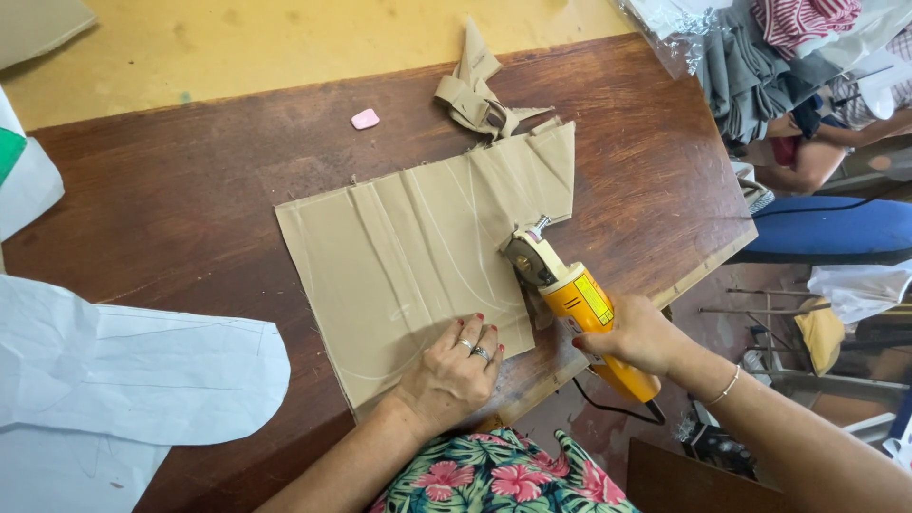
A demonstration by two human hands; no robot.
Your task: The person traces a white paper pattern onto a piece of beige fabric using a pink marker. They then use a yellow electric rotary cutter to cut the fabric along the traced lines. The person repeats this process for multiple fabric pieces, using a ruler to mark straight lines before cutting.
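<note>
A stack of tan fabric (408, 247) with white chalk lines lies on the brown wooden table (171, 190). My left hand (454, 366) presses flat on the fabric's near edge, fingers spread, rings on two fingers. My right hand (635, 334) grips the yellow handle of an electric rotary fabric cutter (560, 280). Its round blade end sits on the fabric's right side, at a cut edge. A black cord hangs from the cutter's rear.
Tan offcuts (480, 90) lie at the table's far side, with a pink chalk piece (365, 119) beside them. White paper patterns (123, 366) cover the left. Piled clothes (760, 47) and another person's arm (817, 157) are at the right.
</note>
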